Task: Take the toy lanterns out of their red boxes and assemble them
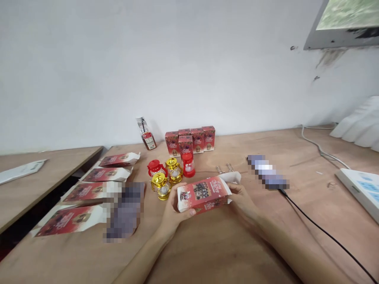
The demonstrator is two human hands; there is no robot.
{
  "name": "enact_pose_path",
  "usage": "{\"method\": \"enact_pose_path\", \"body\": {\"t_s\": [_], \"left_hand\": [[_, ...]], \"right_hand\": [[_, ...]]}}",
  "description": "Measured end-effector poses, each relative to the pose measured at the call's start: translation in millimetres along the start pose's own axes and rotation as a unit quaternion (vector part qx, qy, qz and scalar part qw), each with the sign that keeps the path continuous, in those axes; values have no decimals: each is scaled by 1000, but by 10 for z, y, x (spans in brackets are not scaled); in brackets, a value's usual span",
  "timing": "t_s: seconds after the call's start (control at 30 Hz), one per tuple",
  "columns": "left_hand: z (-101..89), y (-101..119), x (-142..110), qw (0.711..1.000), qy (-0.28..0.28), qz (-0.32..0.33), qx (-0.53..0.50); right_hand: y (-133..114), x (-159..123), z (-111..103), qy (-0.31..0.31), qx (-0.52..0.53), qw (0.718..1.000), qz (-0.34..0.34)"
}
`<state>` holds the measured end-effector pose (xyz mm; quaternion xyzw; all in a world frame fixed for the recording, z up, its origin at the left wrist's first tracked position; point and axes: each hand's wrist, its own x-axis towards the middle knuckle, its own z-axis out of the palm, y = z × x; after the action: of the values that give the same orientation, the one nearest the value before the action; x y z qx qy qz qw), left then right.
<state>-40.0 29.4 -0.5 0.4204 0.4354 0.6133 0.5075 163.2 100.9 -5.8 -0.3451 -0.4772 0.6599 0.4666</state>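
Observation:
A red and white printed cardboard box (204,193) lies tilted on its side between my two hands, above the wooden table. My left hand (174,211) is closed round its left end, thumb along the lower front edge. At the right end, where white flaps stick out open, my right hand (244,203) grips the box; some of its fingers are hidden behind it. Just beyond stand several small lanterns, among them a gold lantern (161,186) and a red lantern (188,165). Small metal hooks (224,169) lie behind the open flaps.
Several closed red boxes (185,146) stand near the wall beside a bottle (148,140). Unfolded cartons (66,221) line the left table edge, by a gap and a pixelated object (126,213). Rightward lie a pixelated device (266,171), its black cable (319,228) and a white item (359,193).

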Motion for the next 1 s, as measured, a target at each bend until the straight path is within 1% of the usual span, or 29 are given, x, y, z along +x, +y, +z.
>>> {"method": "enact_pose_path", "body": {"t_s": [0.1, 0.2, 0.3, 0.33, 0.4, 0.5, 0.53, 0.6, 0.63, 0.67, 0.7, 0.83, 0.97, 1.0], "left_hand": [[17, -2, 7, 1000, 24, 9, 0], [26, 1, 20, 998, 58, 9, -1], [24, -1, 41, 995, 99, 10, 9], [20, -4, 49, 994, 112, 12, 11], [10, -17, 62, 991, 133, 15, 15], [0, -38, 67, 989, 150, 10, 4], [2, -42, 64, 989, 149, 1, -12], [16, -41, 52, 988, 137, -33, -61], [27, -36, 45, 986, 129, -56, -87], [37, -29, 39, 983, 125, -80, -108], [47, -20, 34, 980, 122, -101, -124], [64, 9, 41, 963, 118, -161, -180], [54, 14, 66, 945, 70, -233, -218], [49, 13, 72, 940, 57, -250, -226]], "right_hand": [[-16, 33, -25, 45, 49, 998, -17], [-70, 118, -116, 94, 134, 986, -15], [-143, 217, -274, 151, 210, 966, 2], [-171, 242, -332, 179, 227, 957, -2], [-232, 270, -438, 230, 240, 942, -36], [-325, 261, -536, 292, 188, 928, -134], [-349, 253, -549, 323, 160, 917, -172], [-377, 244, -547, 393, 96, 882, -242], [-378, 244, -538, 419, 62, 865, -269], [-369, 248, -527, 432, 28, 854, -287], [-352, 255, -517, 433, -5, 852, -295], [-252, 295, -531, 408, -100, 858, -296], [-219, 308, -614, 407, -197, 844, -288], [-224, 299, -624, 406, -235, 833, -293]]}}
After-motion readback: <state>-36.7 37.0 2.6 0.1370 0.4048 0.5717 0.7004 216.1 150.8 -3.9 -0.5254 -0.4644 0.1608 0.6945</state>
